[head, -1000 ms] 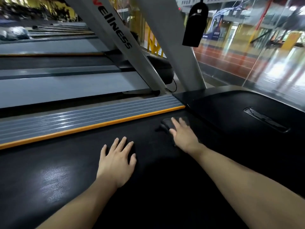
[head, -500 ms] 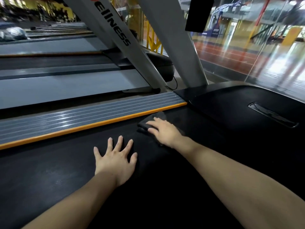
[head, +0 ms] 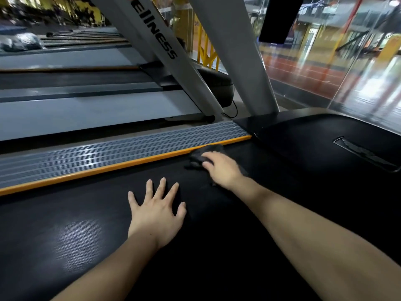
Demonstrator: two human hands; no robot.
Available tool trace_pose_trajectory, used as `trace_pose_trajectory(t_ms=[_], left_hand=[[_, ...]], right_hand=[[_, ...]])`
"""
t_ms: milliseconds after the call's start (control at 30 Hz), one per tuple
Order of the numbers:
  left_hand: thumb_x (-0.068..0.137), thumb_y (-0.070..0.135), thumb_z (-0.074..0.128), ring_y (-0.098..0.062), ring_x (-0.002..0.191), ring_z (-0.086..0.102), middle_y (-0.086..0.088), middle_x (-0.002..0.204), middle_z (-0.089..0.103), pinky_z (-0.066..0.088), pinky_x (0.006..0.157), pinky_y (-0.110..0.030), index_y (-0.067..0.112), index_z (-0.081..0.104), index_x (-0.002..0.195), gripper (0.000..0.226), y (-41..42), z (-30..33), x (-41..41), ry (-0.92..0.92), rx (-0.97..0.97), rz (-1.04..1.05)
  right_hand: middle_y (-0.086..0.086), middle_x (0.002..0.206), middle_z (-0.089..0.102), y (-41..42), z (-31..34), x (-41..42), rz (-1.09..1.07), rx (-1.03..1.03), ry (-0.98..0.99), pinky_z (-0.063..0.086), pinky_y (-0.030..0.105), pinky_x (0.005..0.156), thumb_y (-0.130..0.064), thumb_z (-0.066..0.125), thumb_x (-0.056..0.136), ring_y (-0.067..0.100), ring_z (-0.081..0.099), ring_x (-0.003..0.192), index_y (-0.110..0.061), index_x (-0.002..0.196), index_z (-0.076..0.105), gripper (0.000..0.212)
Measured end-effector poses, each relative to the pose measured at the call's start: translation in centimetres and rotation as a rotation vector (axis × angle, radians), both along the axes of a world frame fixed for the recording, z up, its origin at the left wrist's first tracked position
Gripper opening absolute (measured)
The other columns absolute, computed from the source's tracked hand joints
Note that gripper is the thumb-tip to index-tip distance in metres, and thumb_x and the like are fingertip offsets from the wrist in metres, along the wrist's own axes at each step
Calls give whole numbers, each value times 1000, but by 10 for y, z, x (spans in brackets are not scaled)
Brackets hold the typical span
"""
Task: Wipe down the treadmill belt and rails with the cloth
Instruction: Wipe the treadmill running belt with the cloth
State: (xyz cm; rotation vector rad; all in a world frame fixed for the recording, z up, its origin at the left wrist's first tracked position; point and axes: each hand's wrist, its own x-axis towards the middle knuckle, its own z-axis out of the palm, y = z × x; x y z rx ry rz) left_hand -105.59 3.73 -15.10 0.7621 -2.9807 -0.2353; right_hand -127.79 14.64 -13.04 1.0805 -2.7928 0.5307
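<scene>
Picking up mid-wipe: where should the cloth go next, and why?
Probably slide the right hand and its dark cloth up onto the ribbed grey rail: the cloth already sits at the orange edge strip, while the left hand braces flat on the belt.

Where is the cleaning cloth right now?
The dark cloth lies under the right hand on the black belt, at its far edge against the orange strip beside the grey rail.

The belt is black with a fine woven texture that shows grey under the light. The cloth is black too. The side rail is grey, ribbed lengthwise, edged by an orange strip. The upright is silver-grey with black lettering.
</scene>
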Motion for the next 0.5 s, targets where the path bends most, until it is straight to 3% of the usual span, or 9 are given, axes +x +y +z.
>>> trace_pose_trajectory(t_ms=[67, 133, 233, 300, 400, 500], left_hand=[[94, 69, 11, -22, 156, -13, 11, 170, -2, -6, 117, -66, 45, 5, 158, 69, -2, 0, 1, 10, 4, 0], [94, 70, 10, -21, 156, -12, 11, 170, -2, -6, 118, -65, 46, 4, 158, 69, -2, -1, 2, 15, -1, -1], [93, 71, 9, -21, 156, -13, 11, 169, -3, -6, 119, -65, 47, 3, 158, 69, -3, -3, 3, 20, -20, 0], [94, 70, 10, -22, 156, -13, 10, 170, -3, -5, 118, -66, 46, 3, 158, 69, -2, -4, 2, 20, -21, -1], [94, 69, 12, -24, 156, -12, 9, 170, -1, -4, 117, -68, 44, 6, 159, 70, -1, -4, -1, 28, -14, -4], [94, 69, 12, -23, 156, -11, 9, 170, -1, -4, 118, -68, 42, 7, 159, 71, -1, -2, -1, 28, -7, 0]], right_hand=[[4, 143, 53, -8, -2, 18, 145, 12, -1, 34, 39, 111, -38, 51, 99, 22, 43, 137, -30, 134, 55, 36], [-4, 141, 55, 3, 3, 1, 165, -12, 7, 40, 38, 107, -37, 55, 97, 20, 50, 131, -36, 130, 57, 34], [3, 130, 61, 46, 8, -63, -136, -18, 49, 47, 38, 94, -32, 55, 95, 31, 59, 115, -36, 125, 58, 31], [9, 132, 59, 75, 5, -90, -316, -10, 67, 44, 38, 95, -27, 51, 98, 34, 55, 118, -27, 129, 58, 32], [10, 130, 63, 71, 6, -80, -355, -50, 58, 43, 37, 94, -28, 50, 99, 34, 57, 119, -26, 132, 58, 34], [9, 119, 69, 38, 5, -33, -270, -71, 73, 46, 36, 88, -37, 53, 97, 33, 62, 111, -27, 122, 65, 29]])
